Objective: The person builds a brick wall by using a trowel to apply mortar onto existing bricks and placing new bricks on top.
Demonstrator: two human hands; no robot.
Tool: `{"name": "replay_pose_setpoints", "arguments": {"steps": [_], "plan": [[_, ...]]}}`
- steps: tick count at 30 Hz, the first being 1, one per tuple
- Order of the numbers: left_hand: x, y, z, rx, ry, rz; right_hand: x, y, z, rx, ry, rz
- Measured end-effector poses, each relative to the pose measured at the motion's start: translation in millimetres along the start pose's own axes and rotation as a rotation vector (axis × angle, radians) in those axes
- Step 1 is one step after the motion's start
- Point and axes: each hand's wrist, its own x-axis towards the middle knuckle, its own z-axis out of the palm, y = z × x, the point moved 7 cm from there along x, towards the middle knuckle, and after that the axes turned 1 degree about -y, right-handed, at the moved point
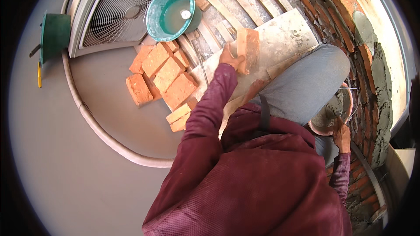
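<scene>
My left hand (232, 60) grips an orange brick (248, 52) by its near left side, thumb and fingers around it. The brick is over a pale, stained board (286, 30). At the right, my right hand (341, 136) is closed at the near rim of a bucket (322, 127) of grey mortar (331, 110). Whatever its fingers hold dips toward the mortar and is too small to make out. Left of the board lies a pile of loose orange bricks (168, 74), several of them stacked on one another.
A teal bucket (191, 22) of cloudy water stands beyond the bricks, beside a large fan grille (127, 11). A brick wall (369, 67) with wet mortar curves along the right. Wooden slats (236, 1) lie at the far side. A pale hose (98, 127) loops at left.
</scene>
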Motion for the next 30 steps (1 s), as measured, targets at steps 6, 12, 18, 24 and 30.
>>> {"name": "replay_pose_setpoints", "arguments": {"steps": [6,12,18,24,30], "plan": [[-112,-39,-229,-0.600,0.463,-0.240,6,17,-29,0.007,0.003,-0.017],[-350,-268,-182,0.438,0.052,-1.141,19,24,-8,0.050,-0.083,-0.137],[-332,-196,-79,0.843,-0.200,-0.779,15,42,-22,-0.055,-0.111,-0.198],[-311,-208,-56,1.069,-0.166,-0.779,16,37,-30,0.024,-0.164,-0.121],[-307,-191,-62,0.874,-0.310,-0.730,14,36,-27,0.220,-0.032,-0.142]]}}
